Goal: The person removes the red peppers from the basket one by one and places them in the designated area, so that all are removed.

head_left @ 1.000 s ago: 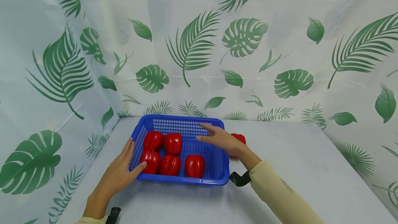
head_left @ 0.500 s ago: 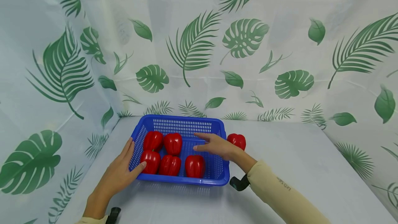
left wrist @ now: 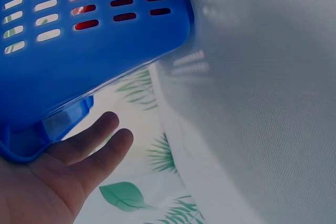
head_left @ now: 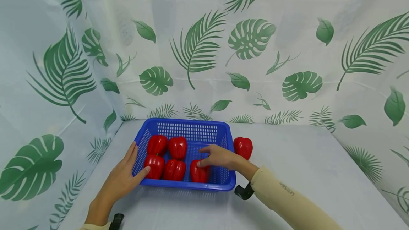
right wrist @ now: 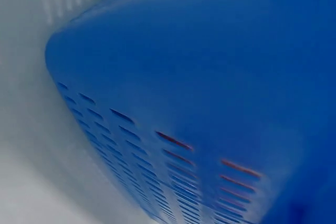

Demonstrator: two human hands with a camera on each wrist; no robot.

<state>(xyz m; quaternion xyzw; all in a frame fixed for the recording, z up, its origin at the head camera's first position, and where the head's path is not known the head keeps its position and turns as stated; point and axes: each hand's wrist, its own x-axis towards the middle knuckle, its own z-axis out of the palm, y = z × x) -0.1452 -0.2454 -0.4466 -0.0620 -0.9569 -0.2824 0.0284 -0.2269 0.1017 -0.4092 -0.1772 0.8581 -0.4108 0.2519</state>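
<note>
Where the right hand (head_left: 219, 157) reaches, a slotted basket (head_left: 188, 185) holds glossy peppers (head_left: 198, 175).

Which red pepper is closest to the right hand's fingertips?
The rightmost pepper inside the blue basket: the right hand overlaps it with its thumb. Four others sit farther left; the sixth pepper is outside.

The left hand (head_left: 123, 176) points forward, the right hand (head_left: 219, 156) leftward

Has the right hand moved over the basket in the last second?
Yes. In the head view, judged against the blue basket, the right hand has moved toward the near rim; its thumb now overlaps the front-right red pepper.
</note>
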